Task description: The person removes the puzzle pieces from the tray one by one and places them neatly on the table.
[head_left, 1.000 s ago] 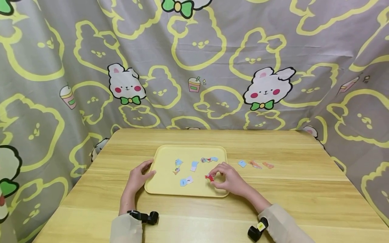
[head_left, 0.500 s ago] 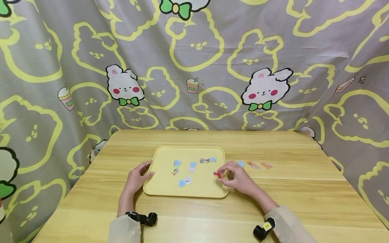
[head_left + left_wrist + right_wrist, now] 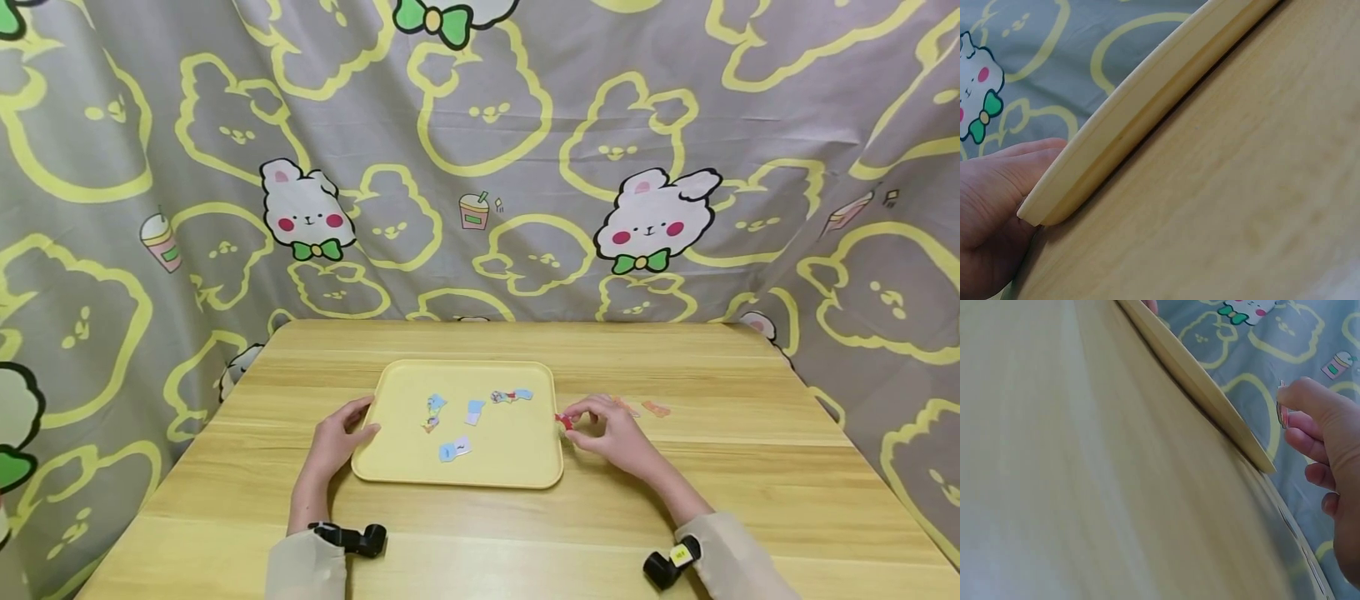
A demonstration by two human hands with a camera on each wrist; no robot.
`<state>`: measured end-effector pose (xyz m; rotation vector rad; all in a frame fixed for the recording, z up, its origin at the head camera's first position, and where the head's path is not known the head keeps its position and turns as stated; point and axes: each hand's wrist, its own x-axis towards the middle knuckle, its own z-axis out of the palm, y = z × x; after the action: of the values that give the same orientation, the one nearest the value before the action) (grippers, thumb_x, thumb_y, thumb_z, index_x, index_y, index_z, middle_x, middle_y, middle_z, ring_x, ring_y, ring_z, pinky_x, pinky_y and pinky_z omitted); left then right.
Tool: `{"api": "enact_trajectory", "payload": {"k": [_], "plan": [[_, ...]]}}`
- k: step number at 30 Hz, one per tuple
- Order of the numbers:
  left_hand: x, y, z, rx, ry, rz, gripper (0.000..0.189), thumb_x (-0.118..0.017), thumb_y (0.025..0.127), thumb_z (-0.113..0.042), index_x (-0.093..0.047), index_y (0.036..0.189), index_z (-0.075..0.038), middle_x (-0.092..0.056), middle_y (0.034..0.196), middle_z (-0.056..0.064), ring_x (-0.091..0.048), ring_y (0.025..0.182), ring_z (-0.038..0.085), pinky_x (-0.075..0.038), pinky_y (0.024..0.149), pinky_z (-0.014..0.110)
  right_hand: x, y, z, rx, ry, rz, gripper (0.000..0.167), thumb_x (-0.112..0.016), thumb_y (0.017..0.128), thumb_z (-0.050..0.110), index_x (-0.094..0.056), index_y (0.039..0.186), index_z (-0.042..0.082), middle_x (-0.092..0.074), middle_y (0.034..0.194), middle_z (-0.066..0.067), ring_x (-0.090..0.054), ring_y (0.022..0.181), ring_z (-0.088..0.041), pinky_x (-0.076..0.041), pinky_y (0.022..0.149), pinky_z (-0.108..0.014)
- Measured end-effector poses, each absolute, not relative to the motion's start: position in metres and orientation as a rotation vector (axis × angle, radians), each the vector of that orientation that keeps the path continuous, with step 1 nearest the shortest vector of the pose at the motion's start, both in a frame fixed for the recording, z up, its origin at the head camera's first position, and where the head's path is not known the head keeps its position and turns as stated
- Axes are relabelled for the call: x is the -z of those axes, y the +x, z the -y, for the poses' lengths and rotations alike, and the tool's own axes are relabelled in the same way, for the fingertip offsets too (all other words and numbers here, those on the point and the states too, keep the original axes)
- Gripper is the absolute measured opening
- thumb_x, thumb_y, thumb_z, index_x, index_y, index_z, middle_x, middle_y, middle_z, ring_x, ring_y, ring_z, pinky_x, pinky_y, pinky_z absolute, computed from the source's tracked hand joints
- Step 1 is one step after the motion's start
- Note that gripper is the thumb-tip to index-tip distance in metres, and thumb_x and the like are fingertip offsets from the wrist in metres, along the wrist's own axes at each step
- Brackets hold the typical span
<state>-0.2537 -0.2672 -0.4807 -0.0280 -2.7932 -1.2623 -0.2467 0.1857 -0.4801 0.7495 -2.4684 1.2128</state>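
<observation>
My right hand (image 3: 618,437) pinches a small red puzzle-like piece (image 3: 564,423) between thumb and fingers, just over the right rim of a pale yellow tray (image 3: 457,482). In the right wrist view the thin piece (image 3: 1282,406) appears edge-on, raised above the table. My left hand (image 3: 337,437) rests against the tray's left edge, thumb and fingertips at the rim. The left wrist view shows its fingers (image 3: 1035,150) partly hidden behind the rim. On the tray lie flat pieces: a blue-and-yellow group (image 3: 435,405), blue-and-lilac ones (image 3: 474,412), (image 3: 453,450), and a red-and-blue strip (image 3: 512,396).
Beyond my right hand, orange pieces (image 3: 656,408) lie on the wooden table (image 3: 480,542), one partly covered by the hand. A patterned grey curtain (image 3: 480,167) stands behind the table and along both sides. A black wrist camera (image 3: 363,540) sits on each forearm.
My right hand has moved right with the red piece, from above the tray to its right rim. It now covers the blue piece on the table. The left hand stays at the tray.
</observation>
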Motion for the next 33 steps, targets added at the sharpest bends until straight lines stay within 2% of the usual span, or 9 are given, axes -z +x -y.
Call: {"api": "enact_trajectory", "payload": {"k": [10, 12, 14, 15, 17, 19, 21, 24, 33], "plan": [[0.479, -0.253, 0.266, 1.265, -0.036, 2.787, 0.052, -0.069, 0.091, -0.013, -0.053, 0.14, -0.005, -0.058, 0.136, 0.025, -0.054, 0.129, 0.039, -0.043, 0.111, 0.051, 0.483, -0.249, -0.208, -1.231, 0.702, 2.444, 0.026, -0.081, 0.077, 0.007, -0.072, 0.1, 0.016, -0.067, 0.089, 0.004, -0.051, 0.079, -0.012, -0.043, 0.068, -0.02], [0.479, -0.253, 0.266, 1.264, -0.034, 2.789, 0.052, -0.069, 0.091, -0.013, -0.053, 0.14, -0.005, -0.058, 0.136, 0.024, -0.054, 0.129, 0.039, -0.043, 0.111, 0.051, 0.483, -0.249, -0.211, -1.221, 0.68, 2.455, 0.027, -0.081, 0.077, 0.008, -0.072, 0.1, 0.017, -0.067, 0.089, 0.005, -0.051, 0.079, -0.011, -0.042, 0.07, -0.025], [0.478, -0.252, 0.266, 1.261, -0.034, 2.791, 0.052, -0.069, 0.091, -0.013, -0.053, 0.14, -0.005, -0.058, 0.136, 0.024, -0.054, 0.129, 0.039, -0.043, 0.111, 0.051, 0.484, -0.248, -0.215, -1.213, 0.643, 2.47, 0.027, -0.082, 0.076, 0.008, -0.072, 0.099, 0.018, -0.066, 0.088, 0.005, -0.049, 0.078, -0.011, -0.037, 0.084, -0.036], [0.479, -0.252, 0.266, 1.26, -0.034, 2.792, 0.052, -0.069, 0.091, -0.013, -0.053, 0.14, -0.005, -0.058, 0.137, 0.024, -0.053, 0.13, 0.039, -0.043, 0.111, 0.051, 0.484, -0.249, -0.217, -1.205, 0.622, 2.48, 0.027, -0.082, 0.076, 0.009, -0.072, 0.098, 0.018, -0.065, 0.088, 0.004, -0.048, 0.077, -0.01, -0.032, 0.087, -0.043], [0.478, -0.252, 0.266, 1.262, -0.03, 2.792, 0.052, -0.069, 0.091, -0.013, -0.053, 0.14, -0.006, -0.057, 0.138, 0.024, -0.053, 0.13, 0.039, -0.043, 0.111, 0.051, 0.484, -0.249, -0.221, -1.202, 0.58, 2.502, 0.026, -0.082, 0.076, 0.01, -0.072, 0.099, 0.019, -0.063, 0.086, 0.003, -0.046, 0.077, -0.01, -0.023, 0.084, -0.05], [0.478, -0.252, 0.265, 1.267, -0.029, 2.79, 0.052, -0.069, 0.091, -0.013, -0.053, 0.14, -0.006, -0.056, 0.139, 0.024, -0.053, 0.131, 0.039, -0.043, 0.111, 0.05, 0.484, -0.249, -0.225, -1.196, 0.55, 2.523, 0.026, -0.081, 0.077, 0.011, -0.072, 0.1, 0.018, -0.063, 0.087, 0.003, -0.046, 0.078, -0.009, -0.024, 0.085, -0.051], [0.478, -0.252, 0.265, 1.27, -0.028, 2.79, 0.052, -0.069, 0.091, -0.012, -0.053, 0.14, -0.006, -0.055, 0.14, 0.024, -0.053, 0.131, 0.038, -0.043, 0.111, 0.05, 0.484, -0.249, -0.229, -1.186, 0.526, 2.544, 0.025, -0.081, 0.078, 0.012, -0.073, 0.101, 0.018, -0.064, 0.089, 0.003, -0.046, 0.078, -0.008, -0.035, 0.082, -0.038], [0.478, -0.251, 0.265, 1.275, -0.022, 2.786, 0.052, -0.069, 0.091, -0.012, -0.054, 0.14, -0.006, -0.054, 0.141, 0.023, -0.052, 0.131, 0.038, -0.043, 0.111, 0.049, 0.483, -0.249, -0.235, -1.168, 0.513, 2.548, 0.024, -0.08, 0.08, 0.013, -0.073, 0.102, 0.018, -0.065, 0.092, 0.002, -0.047, 0.079, -0.008, -0.041, 0.065, -0.023], [0.48, -0.253, 0.266, 1.275, -0.032, 2.783, 0.052, -0.069, 0.091, -0.013, -0.053, 0.14, -0.006, -0.055, 0.141, 0.023, -0.053, 0.131, 0.038, -0.044, 0.11, 0.048, 0.483, -0.246, -0.251, -1.144, 0.468, 2.536, 0.02, -0.079, 0.082, 0.014, -0.072, 0.1, 0.018, -0.068, 0.096, -0.001, -0.045, 0.077, -0.011, -0.038, 0.062, -0.021]]}}
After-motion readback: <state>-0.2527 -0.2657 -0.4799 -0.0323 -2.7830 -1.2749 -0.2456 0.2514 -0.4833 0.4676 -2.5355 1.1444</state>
